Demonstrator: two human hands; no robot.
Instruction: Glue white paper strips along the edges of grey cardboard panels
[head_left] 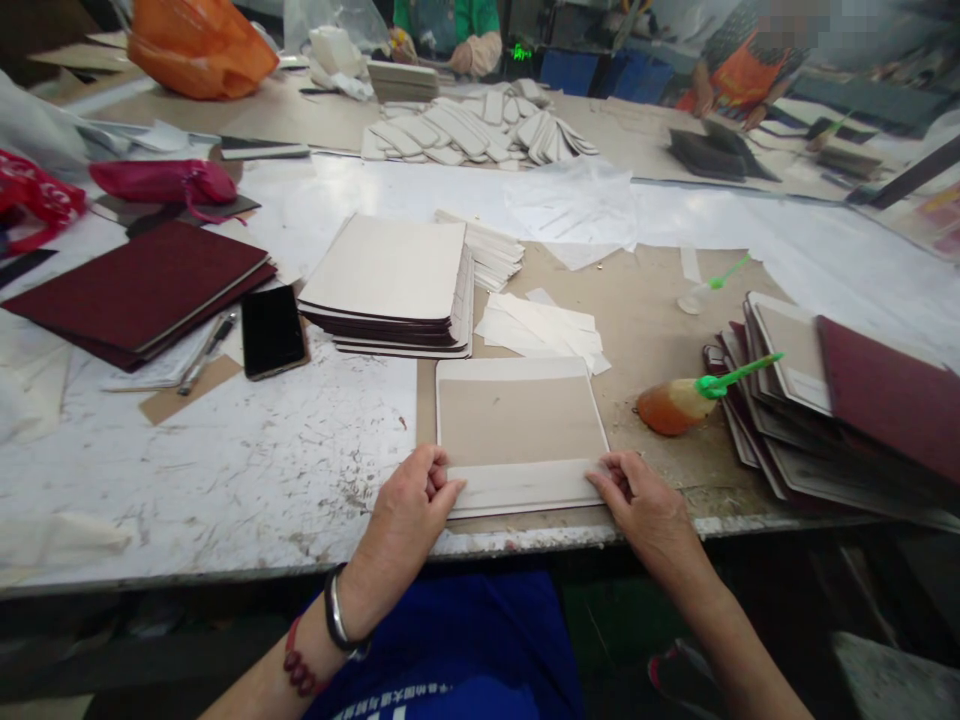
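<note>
A flat rectangular board panel (517, 420) with a beige middle lies in front of me at the table's near edge. One pale strip crosses its far side, and a white paper strip (525, 484) lies across its near side. My left hand (421, 490) pinches the left end of the near strip, thumb on top, against the panel's edge. At the strip's right end, the thumb and fingers of my right hand (636, 492) are closed in the same way. Loose white strips (544, 328) lie just beyond the panel.
Behind to the left stand stacked panels (386, 270), a phone (274, 332) and maroon covers (142, 290). On the right are a bottle of amber liquid (675, 405) with a green nozzle and a leaning pile of covers (885, 400). Two people work across the table.
</note>
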